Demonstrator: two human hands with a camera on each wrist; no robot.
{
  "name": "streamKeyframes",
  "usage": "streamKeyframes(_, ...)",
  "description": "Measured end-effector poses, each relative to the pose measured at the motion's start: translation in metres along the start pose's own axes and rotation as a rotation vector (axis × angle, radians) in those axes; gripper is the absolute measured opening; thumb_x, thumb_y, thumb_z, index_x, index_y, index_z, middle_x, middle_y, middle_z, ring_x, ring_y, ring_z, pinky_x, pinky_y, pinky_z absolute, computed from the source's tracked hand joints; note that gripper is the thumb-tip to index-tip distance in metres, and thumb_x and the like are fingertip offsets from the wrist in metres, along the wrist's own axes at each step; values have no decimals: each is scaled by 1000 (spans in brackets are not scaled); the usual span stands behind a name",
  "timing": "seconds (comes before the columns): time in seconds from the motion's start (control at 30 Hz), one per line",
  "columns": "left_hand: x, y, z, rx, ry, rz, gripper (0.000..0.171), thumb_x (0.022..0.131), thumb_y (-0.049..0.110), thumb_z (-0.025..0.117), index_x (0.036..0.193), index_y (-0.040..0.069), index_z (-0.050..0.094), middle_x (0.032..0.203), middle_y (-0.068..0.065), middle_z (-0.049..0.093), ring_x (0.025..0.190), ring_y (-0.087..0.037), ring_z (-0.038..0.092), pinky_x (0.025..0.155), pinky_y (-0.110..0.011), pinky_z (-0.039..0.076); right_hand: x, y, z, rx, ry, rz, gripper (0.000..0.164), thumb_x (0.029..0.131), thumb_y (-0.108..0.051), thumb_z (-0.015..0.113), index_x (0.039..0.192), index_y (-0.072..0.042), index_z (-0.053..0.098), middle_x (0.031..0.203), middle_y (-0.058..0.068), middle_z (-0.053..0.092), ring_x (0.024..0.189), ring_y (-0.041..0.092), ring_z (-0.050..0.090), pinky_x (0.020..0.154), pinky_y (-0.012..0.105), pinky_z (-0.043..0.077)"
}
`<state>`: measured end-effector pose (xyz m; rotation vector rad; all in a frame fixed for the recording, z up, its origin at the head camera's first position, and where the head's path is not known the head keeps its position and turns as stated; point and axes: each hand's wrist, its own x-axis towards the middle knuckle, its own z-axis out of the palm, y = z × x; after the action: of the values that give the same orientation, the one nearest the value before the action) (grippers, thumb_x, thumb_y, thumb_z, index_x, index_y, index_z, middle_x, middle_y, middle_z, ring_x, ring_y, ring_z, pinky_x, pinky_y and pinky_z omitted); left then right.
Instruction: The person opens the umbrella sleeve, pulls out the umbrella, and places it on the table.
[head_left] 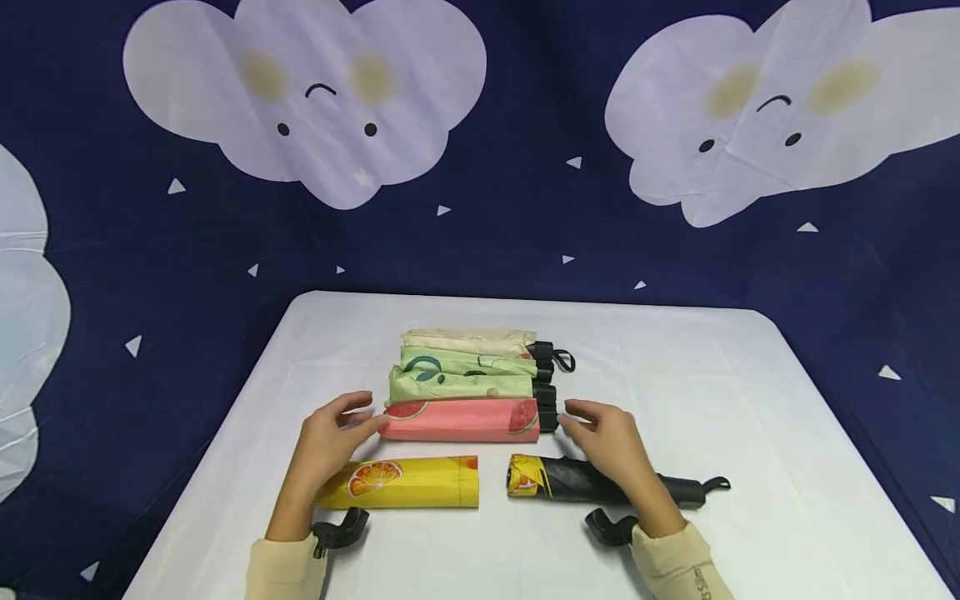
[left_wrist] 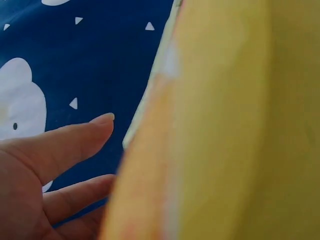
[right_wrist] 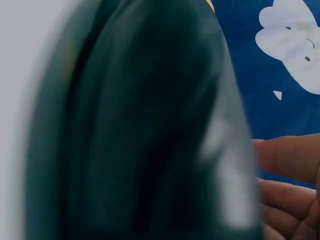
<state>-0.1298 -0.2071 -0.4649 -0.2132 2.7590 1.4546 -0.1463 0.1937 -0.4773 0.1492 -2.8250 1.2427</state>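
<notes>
A pink folded umbrella with watermelon print [head_left: 465, 420] lies crosswise on the white table, its black handle end to the right. My left hand [head_left: 336, 433] is at its left end, thumb tip right at the fabric and fingers loosely bent. At the handle end my right hand [head_left: 609, 437] has thumb and fingertips close to the black grip. Below my left wrist lies a yellow sleeve with an orange-slice print [head_left: 420, 483], filling much of the left wrist view. A black folded umbrella with a yellow patterned end [head_left: 577, 481] lies under my right forearm, blurred in the right wrist view.
Behind the pink umbrella, two light green folded umbrellas [head_left: 461, 383] and a cream one [head_left: 468, 340] lie side by side, black handles to the right. A dark blue cloth with clouds [head_left: 525, 233] hangs beyond the white table [head_left: 750, 400]. Each wrist wears a black camera mount [head_left: 341, 531].
</notes>
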Motion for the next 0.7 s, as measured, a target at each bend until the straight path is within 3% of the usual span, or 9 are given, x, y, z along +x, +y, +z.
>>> streamKeyframes(0.17,3,-4,7,20,-30,17,60,89,39,81,138,11,63,128,-11,69,115,-27,67,103,-51,49,8,3,12,-6,-55,-6,38,94,-23,76,125,-1,72,115,15,74,97,28,74,85,46,59)
streamKeyframes(0.37,4,-6,17,55,-20,40,59,86,40,84,135,12,66,123,-11,71,115,-29,66,103,-52,48,7,12,17,10,-38,26,39,93,-25,78,126,-5,73,109,11,76,93,23,75,81,44,60)
streamKeyframes(0.7,4,-8,20,56,-18,34,61,83,34,88,135,10,66,122,-13,70,114,-30,67,99,-48,52,6,12,18,16,-43,42,39,92,-24,79,125,-5,73,112,11,76,95,22,75,86,45,59)
